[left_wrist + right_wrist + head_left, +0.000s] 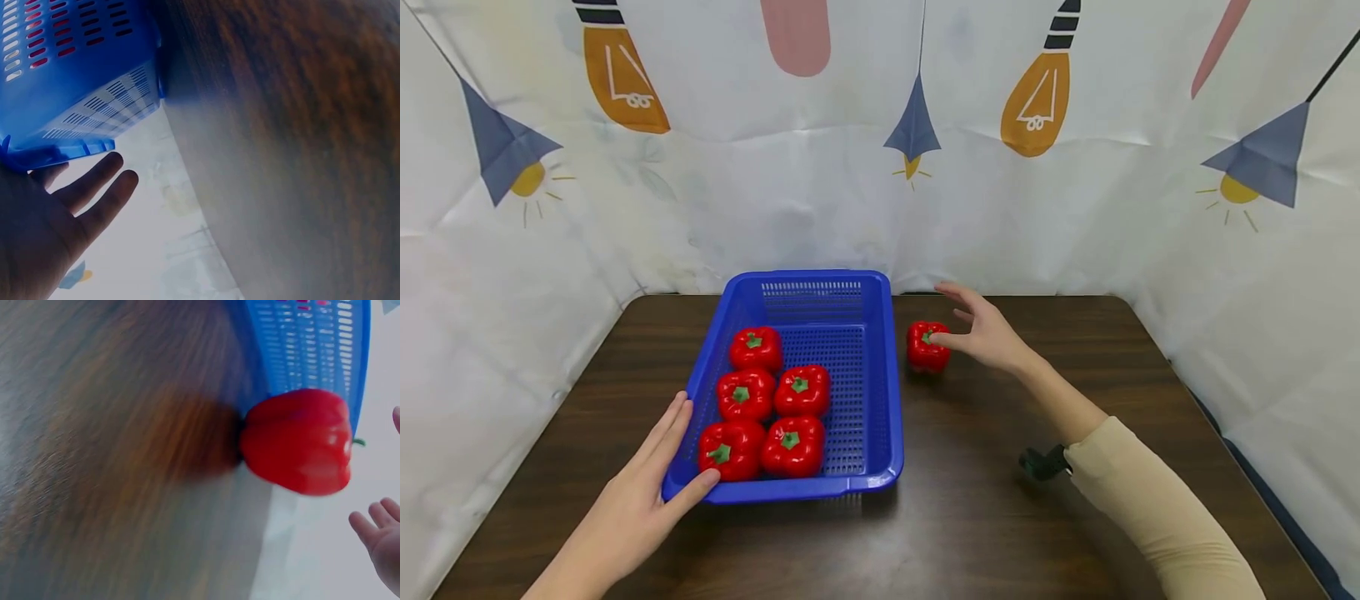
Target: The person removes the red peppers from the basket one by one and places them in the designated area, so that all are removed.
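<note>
The right hand (981, 329) is spread wide, fingers straight and parted, and holds nothing; its thumb tip lies at the top of a single red bell pepper (927, 346) that stands upright on the counter (1000, 517), though whether skin meets stem cannot be told from the head view. In the right-wrist view the same pepper (297, 440) sits apart from the fingertips (375, 522), with a pale gap between them. This loose pepper stands just beside the right wall of a blue perforated basket (880, 392), near its far end, without touching it. The left hand (643, 483) is likewise open, fingers straight and laid flat along the basket's near left corner, the thumb pressed against the front rim; the left-wrist view shows the extended fingers (94, 181) beneath the basket's rim (62, 150). Inside the basket lie five red bell peppers, all upright with green stems showing: one alone toward the far end (756, 348), two side by side in the middle row (745, 394) (802, 390), and two side by side in the near row (731, 450) (792, 446); neighbouring peppers touch. All five occupy the left part of the basket. Peppers in total: six, five within the basket and one outside it. A cream sleeve (1157, 508) covers the right forearm, and a small dark wrist mount (1042, 462) sits at its cuff. A white curtain (865, 192) printed with lamps and bulbs encloses the dark wooden counter on three sides.
</note>
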`<state>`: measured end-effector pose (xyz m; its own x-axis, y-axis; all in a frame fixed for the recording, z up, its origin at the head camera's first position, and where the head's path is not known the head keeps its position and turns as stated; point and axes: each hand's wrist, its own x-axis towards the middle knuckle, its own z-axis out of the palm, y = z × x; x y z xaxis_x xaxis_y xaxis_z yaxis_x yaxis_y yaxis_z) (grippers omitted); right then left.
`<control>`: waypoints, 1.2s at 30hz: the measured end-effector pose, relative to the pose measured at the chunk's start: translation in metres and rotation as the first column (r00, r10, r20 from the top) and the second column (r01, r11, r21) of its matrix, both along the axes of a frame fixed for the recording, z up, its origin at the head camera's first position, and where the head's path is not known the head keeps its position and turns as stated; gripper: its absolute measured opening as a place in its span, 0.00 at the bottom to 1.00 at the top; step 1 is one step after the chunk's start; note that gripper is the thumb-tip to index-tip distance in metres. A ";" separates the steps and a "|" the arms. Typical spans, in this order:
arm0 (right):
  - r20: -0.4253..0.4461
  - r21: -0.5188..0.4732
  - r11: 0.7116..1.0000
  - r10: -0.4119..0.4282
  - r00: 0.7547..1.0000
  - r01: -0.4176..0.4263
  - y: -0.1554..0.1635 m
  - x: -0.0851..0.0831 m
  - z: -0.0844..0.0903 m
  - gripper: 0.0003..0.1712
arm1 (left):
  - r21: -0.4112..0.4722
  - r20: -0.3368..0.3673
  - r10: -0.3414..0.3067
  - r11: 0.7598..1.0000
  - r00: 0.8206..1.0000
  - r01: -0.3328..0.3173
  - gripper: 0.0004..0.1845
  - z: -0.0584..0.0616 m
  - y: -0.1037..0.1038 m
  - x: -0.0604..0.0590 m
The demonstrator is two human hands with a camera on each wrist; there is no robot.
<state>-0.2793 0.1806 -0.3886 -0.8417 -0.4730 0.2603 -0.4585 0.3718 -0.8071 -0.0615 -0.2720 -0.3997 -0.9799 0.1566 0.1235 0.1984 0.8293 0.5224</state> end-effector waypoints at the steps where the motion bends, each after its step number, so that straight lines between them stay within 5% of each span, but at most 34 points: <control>1: -0.015 -0.006 1.000 0.002 1.000 -0.002 -0.003 0.000 0.002 0.46 | -0.002 0.001 0.000 1.000 1.000 0.000 0.50 0.000 0.000 0.000; 11: -0.075 -0.072 0.991 0.108 0.991 -0.113 -0.038 0.004 0.022 0.41 | 0.001 -0.004 0.000 1.000 1.000 0.000 0.50 0.000 -0.001 0.000; 17: -0.063 -0.026 0.977 0.210 0.976 -0.212 -0.065 0.010 0.027 0.39 | 0.003 -0.005 0.005 1.000 1.000 -0.005 0.50 0.000 0.000 0.001; 36: 0.008 0.102 0.925 0.368 0.930 -0.367 -0.132 0.024 0.015 0.34 | 0.004 -0.045 0.000 1.000 0.999 0.000 0.49 -0.003 -0.002 0.002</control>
<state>-0.2548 0.0485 -0.3733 -0.6014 -0.7725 0.2040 -0.5868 0.2537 -0.7690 -0.0600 -0.2738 -0.4025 -0.9735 0.1556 0.1678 0.2213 0.8271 0.5166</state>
